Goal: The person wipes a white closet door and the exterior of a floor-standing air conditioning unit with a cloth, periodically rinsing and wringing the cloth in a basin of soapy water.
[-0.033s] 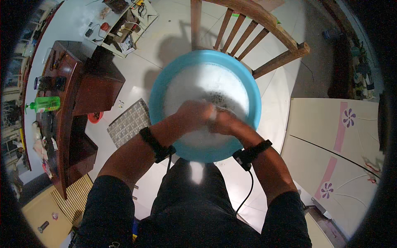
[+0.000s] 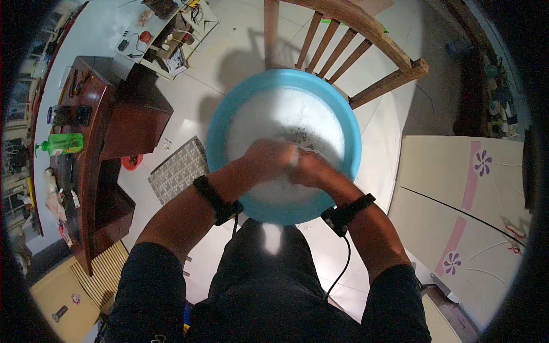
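Observation:
A round light-blue basin (image 2: 354, 137) stands in front of me, filled with white foamy suds (image 2: 251, 123). Over the foam, near the middle, my left hand (image 2: 271, 155) and my right hand (image 2: 310, 168) meet with fingers curled in. A small whitish bit (image 2: 295, 157) shows between them, wet or covered in foam; its kind cannot be told. Dark specks and bubbles (image 2: 300, 135) lie in the foam just beyond my knuckles. Black straps with cables are round both my wrists.
A wooden chair (image 2: 343, 48) with slats touches the basin's far side. On the left are a dark-red desk (image 2: 137, 123), a green pump bottle (image 2: 63, 144) and a patterned mat (image 2: 180, 168). A white cabinet (image 2: 434, 171) with purple flowers stands at right.

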The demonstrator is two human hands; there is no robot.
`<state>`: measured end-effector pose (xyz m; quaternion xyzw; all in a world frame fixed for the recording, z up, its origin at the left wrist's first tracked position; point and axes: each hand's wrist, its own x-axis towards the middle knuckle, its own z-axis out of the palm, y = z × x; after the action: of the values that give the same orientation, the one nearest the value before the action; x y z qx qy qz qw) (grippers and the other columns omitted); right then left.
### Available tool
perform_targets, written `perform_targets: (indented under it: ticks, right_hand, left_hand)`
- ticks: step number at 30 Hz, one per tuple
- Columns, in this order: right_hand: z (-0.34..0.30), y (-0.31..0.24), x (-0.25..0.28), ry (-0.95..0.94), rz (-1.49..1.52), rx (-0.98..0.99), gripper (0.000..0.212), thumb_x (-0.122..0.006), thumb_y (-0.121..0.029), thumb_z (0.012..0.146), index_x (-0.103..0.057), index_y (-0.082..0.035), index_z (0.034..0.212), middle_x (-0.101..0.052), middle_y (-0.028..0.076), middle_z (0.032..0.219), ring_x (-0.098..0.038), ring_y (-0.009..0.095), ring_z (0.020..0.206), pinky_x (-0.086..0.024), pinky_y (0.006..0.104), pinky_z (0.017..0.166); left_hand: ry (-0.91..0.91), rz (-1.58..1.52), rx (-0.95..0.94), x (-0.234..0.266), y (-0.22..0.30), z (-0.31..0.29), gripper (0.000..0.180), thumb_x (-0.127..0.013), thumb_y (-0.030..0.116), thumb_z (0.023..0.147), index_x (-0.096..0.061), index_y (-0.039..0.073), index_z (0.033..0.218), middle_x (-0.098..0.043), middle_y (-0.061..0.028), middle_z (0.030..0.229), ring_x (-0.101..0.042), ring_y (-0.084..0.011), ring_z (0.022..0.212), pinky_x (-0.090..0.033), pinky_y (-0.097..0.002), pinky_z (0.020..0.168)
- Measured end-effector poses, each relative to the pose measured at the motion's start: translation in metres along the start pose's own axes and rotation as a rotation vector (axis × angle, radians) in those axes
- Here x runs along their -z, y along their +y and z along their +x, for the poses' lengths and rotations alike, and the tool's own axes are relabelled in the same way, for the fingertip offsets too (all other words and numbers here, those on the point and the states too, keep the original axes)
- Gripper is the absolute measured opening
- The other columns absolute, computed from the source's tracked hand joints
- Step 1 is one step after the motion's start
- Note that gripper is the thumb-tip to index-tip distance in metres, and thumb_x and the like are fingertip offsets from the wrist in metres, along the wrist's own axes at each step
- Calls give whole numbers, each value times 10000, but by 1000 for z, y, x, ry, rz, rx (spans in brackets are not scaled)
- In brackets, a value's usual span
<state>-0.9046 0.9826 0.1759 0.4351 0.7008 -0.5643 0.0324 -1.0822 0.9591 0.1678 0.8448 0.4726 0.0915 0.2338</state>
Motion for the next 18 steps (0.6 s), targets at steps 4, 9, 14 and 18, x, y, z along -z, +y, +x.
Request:
perform_targets:
  ticks: [4,9,14,18]
  right_hand:
    - [5,1,-7,81,-387,-12,402,-713,-232,742,-601,-59,1088,-658,195,1032,-626,368,984,-495,421,867]
    - [-13,-28,2,223,-216,185,544,-728,-283,760,-527,-64,1216,-645,182,1079,-631,363,977,-507,443,832]
    - [-20,11,19,-7,663,-234,724,-750,-248,766,-395,-40,1362,-625,102,1108,-624,252,950,-501,382,797]
    - [-30,2,29,-136,876,-152,626,-740,-206,778,-438,-55,1305,-616,89,1038,-608,191,872,-459,284,659]
  left_hand:
    - [-173,-166,108,16,6,4,283,-637,306,784,-651,51,907,-677,-157,885,-666,-378,824,-539,-481,717]
    - [-234,-160,235,11,-5,-6,378,-667,361,757,-653,64,991,-654,-196,1048,-649,-376,939,-520,-455,822]
    - [117,-52,260,37,20,-13,442,-668,289,791,-579,42,1147,-580,-196,1230,-581,-336,1129,-475,-457,926]
    - [233,93,-133,57,24,-10,413,-604,164,842,-525,53,1232,-538,-150,1272,-549,-328,1156,-461,-451,947]
